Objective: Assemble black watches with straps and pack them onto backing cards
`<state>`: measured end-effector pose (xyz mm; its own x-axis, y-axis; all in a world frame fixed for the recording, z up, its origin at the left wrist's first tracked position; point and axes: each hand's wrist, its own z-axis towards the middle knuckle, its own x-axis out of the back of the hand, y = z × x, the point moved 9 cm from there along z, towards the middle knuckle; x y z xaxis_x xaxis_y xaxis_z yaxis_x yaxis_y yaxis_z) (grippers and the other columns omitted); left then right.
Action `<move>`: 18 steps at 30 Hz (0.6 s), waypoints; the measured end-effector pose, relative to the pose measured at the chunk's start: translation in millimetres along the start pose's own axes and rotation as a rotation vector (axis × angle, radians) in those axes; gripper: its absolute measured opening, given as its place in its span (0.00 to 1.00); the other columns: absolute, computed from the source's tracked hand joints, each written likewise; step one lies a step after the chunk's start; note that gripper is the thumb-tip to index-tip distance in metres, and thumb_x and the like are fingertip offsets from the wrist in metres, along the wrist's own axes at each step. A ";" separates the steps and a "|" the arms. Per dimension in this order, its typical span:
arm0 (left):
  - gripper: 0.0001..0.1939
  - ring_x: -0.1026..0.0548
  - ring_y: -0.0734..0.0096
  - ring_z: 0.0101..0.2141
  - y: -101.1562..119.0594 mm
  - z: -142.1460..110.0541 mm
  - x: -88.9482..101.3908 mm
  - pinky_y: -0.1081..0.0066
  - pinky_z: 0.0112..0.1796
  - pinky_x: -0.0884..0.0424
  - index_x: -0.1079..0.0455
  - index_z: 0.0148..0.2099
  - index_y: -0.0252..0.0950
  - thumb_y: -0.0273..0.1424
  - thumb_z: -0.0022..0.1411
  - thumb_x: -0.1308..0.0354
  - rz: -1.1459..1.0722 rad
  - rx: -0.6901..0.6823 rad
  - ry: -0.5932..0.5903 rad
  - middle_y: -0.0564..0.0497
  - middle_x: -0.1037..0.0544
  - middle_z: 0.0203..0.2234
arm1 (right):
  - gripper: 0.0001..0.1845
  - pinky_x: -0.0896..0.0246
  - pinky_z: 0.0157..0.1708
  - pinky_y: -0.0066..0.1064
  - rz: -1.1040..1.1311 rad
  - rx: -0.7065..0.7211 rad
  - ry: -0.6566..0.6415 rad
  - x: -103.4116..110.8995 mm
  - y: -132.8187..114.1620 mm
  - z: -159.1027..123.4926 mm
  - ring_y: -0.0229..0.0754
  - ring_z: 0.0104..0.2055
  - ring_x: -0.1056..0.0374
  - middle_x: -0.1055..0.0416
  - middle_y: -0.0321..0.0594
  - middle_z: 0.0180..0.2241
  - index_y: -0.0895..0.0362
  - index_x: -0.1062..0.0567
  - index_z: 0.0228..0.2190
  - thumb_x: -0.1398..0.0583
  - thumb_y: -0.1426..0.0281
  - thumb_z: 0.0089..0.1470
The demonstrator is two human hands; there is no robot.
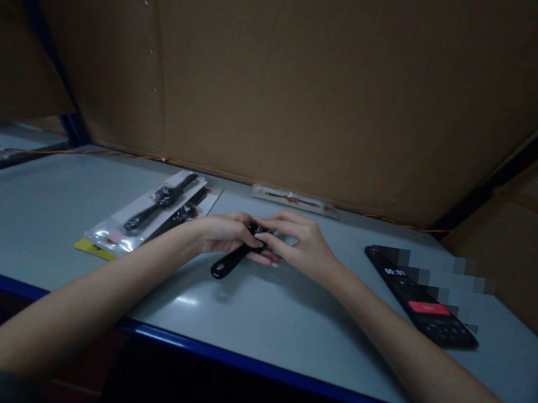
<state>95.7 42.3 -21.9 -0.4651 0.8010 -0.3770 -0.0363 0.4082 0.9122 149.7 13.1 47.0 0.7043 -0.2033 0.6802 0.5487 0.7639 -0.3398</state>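
Note:
A black handled tool (229, 264) is held above the table, its rounded handle end pointing down and toward me. My left hand (230, 233) is closed around its middle, thumb on top. My right hand (296, 238) pinches the same tool near its upper part, the fingertips of both hands meeting there. That upper part is largely hidden by my fingers, so the exact kind of tool cannot be made out. Left of my hands, two clear packs (146, 210) with similar black tools lie overlapping on the table.
A flat pack (294, 200) with a thin tool lies at the table's back edge. On the right lies a phone (421, 298) with a timer on its screen. Cardboard panels (287, 83) enclose the grey table (281, 324), which has a blue front edge. Wires run along the back.

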 end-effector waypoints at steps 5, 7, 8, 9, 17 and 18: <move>0.17 0.24 0.61 0.39 -0.8 0.9 3.8 0.64 0.45 0.30 0.38 0.45 0.22 0.12 0.50 0.49 0.007 -0.006 0.029 0.38 0.23 0.33 | 0.10 0.41 0.38 0.34 -0.030 0.008 -0.003 -1.3 0.8 0.5 0.40 0.36 0.34 0.28 0.42 0.32 0.57 0.24 0.37 0.43 0.68 0.54; 0.18 0.23 0.61 0.39 -0.7 1.2 4.0 0.63 0.46 0.30 0.38 0.45 0.22 0.12 0.50 0.49 0.009 -0.013 0.029 0.38 0.23 0.33 | 0.09 0.42 0.37 0.33 -0.064 -0.009 -0.002 -1.8 1.7 0.4 0.40 0.35 0.35 0.29 0.41 0.30 0.58 0.25 0.35 0.42 0.68 0.53; 0.18 0.23 0.61 0.39 -0.4 1.3 3.6 0.63 0.46 0.31 0.38 0.45 0.23 0.12 0.50 0.49 0.009 -0.019 0.025 0.38 0.24 0.33 | 0.08 0.43 0.37 0.32 -0.077 -0.022 0.001 -1.9 2.3 0.4 0.40 0.34 0.35 0.29 0.40 0.30 0.58 0.25 0.33 0.42 0.67 0.53; 0.18 0.24 0.61 0.39 -0.1 1.3 2.9 0.62 0.47 0.31 0.38 0.45 0.23 0.12 0.49 0.48 0.007 -0.024 0.021 0.38 0.24 0.34 | 0.08 0.43 0.36 0.32 -0.088 -0.039 0.008 -1.7 3.0 0.4 0.39 0.33 0.36 0.29 0.40 0.29 0.58 0.25 0.31 0.42 0.66 0.53; 0.16 0.24 0.60 0.40 3.2 -1.1 -8.3 0.58 0.47 0.32 0.37 0.43 0.23 0.12 0.50 0.48 -0.022 -0.039 0.042 0.38 0.24 0.35 | 0.05 0.46 0.28 0.27 -0.043 -0.203 0.155 3.1 12.7 -1.9 0.36 0.26 0.38 0.33 0.35 0.23 0.57 0.30 0.28 0.43 0.69 0.54; 0.16 0.24 0.61 0.40 3.9 -1.4 -8.5 0.58 0.47 0.32 0.37 0.43 0.23 0.12 0.50 0.49 -0.025 -0.045 0.054 0.39 0.24 0.35 | 0.03 0.46 0.27 0.27 -0.013 -0.228 0.164 2.7 15.1 -2.6 0.35 0.25 0.38 0.33 0.34 0.22 0.56 0.30 0.31 0.43 0.69 0.53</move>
<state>98.3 36.5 -14.9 -0.5109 0.7654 -0.3913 -0.0874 0.4066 0.9094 161.1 22.5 42.0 0.7497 -0.3231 0.5775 0.6324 0.6066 -0.4818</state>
